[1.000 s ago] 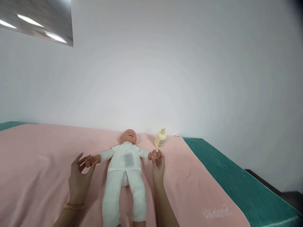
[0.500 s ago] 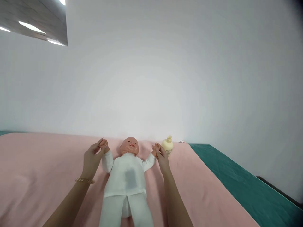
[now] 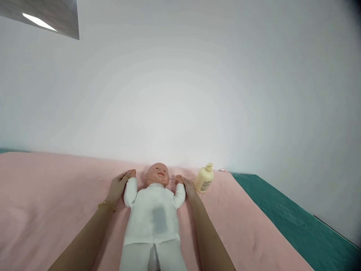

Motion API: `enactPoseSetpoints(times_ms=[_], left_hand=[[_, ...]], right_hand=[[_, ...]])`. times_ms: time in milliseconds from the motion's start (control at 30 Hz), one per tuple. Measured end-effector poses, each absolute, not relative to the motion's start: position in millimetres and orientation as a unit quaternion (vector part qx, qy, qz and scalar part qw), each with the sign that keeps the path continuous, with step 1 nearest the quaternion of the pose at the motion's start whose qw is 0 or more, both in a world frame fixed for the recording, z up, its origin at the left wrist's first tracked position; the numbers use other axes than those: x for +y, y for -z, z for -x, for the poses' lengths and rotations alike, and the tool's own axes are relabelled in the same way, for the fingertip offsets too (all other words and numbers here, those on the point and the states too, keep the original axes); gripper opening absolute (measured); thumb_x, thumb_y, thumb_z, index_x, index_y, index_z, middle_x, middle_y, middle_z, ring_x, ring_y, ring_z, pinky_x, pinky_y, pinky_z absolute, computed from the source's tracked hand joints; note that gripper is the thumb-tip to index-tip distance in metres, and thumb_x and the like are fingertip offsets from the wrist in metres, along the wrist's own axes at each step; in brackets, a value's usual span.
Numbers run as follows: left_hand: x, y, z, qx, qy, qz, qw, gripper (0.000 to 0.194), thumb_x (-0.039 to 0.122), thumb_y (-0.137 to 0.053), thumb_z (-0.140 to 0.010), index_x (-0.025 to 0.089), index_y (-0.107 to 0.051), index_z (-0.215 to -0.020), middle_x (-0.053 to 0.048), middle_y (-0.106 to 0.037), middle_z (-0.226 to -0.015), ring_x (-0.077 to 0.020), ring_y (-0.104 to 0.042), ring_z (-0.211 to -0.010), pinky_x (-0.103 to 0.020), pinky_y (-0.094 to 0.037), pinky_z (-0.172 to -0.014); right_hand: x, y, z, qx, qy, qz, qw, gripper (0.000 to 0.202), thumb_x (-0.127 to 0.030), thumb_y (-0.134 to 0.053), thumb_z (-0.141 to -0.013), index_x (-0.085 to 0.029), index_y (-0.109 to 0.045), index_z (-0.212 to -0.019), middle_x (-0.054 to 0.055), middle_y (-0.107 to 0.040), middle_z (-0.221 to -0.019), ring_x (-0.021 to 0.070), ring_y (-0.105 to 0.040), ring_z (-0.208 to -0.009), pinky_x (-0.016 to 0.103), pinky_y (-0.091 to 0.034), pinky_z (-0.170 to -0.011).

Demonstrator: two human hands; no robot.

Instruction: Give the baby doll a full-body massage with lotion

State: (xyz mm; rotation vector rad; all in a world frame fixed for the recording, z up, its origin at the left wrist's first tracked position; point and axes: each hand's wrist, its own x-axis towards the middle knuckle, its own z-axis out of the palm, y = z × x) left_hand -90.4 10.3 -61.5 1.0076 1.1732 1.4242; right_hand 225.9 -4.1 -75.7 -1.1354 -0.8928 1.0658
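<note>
A baby doll [image 3: 152,210] in a white long-sleeved top and white trousers lies on its back on the pink cloth, with a grey patch on its chest. Both its arms are bent upward beside its head. My left hand [image 3: 119,187], with a bracelet at the wrist, has its fingers closed on the doll's hand at the left of the picture. On the other side, my right hand [image 3: 190,189] holds the doll's other wrist, its fingers partly hidden behind the sleeve. The doll's small fingers show above my grip.
A pale yellow pump bottle [image 3: 204,178] stands just right of my right hand, slightly tilted in view. The pink cloth [image 3: 56,210] covers a green surface [image 3: 293,210] that shows at the right. A white wall [image 3: 180,82] rises behind the doll's head.
The doll's arms have gone from spread outward to bent in close to its head, my hands moving inward with them. The view has shifted slightly.
</note>
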Motion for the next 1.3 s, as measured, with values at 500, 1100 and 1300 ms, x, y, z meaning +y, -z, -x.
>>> enactPoseSetpoints(times_ms=[500, 1100, 1300], left_hand=[[-9.1, 62.9, 84.4, 0.499, -0.697, -0.421, 0.297, 0.048, 0.055, -0.048, -0.090, 0.020, -0.058, -0.121, -0.012, -0.064, -0.125, -0.0274, -0.062, -0.112, -0.046, -0.047, -0.100], [-110.0, 47.0, 87.2, 0.546, -0.700, -0.438, 0.141, 0.045, 0.046, -0.053, -0.088, 0.021, -0.053, -0.126, -0.011, -0.061, -0.125, -0.0263, -0.062, -0.107, -0.039, -0.049, -0.084], [-172.3, 44.4, 102.3, 0.617, -0.635, -0.438, 0.156, 0.061, 0.053, -0.058, -0.081, 0.025, -0.049, -0.134, -0.009, -0.061, -0.130, -0.0265, -0.063, -0.098, -0.036, -0.049, -0.075]], right_hand=[[-50.4, 49.9, -205.2, -0.444, -0.264, 0.429, 0.741, 0.067, -0.063, -0.063, -0.078, -0.015, -0.058, -0.125, 0.017, -0.061, -0.132, 0.0270, -0.066, -0.109, 0.044, -0.049, -0.100], [-184.9, 49.9, -177.9, -0.366, -0.150, 0.606, 0.690, 0.066, -0.057, -0.054, -0.085, -0.021, -0.049, -0.141, 0.010, -0.053, -0.143, 0.0294, -0.048, -0.133, 0.042, -0.045, -0.103], [-228.9, 63.8, -177.8, -0.357, -0.155, 0.660, 0.643, 0.074, -0.061, -0.056, -0.081, -0.017, -0.049, -0.140, 0.016, -0.057, -0.135, 0.0316, -0.057, -0.120, 0.040, -0.049, -0.093]])
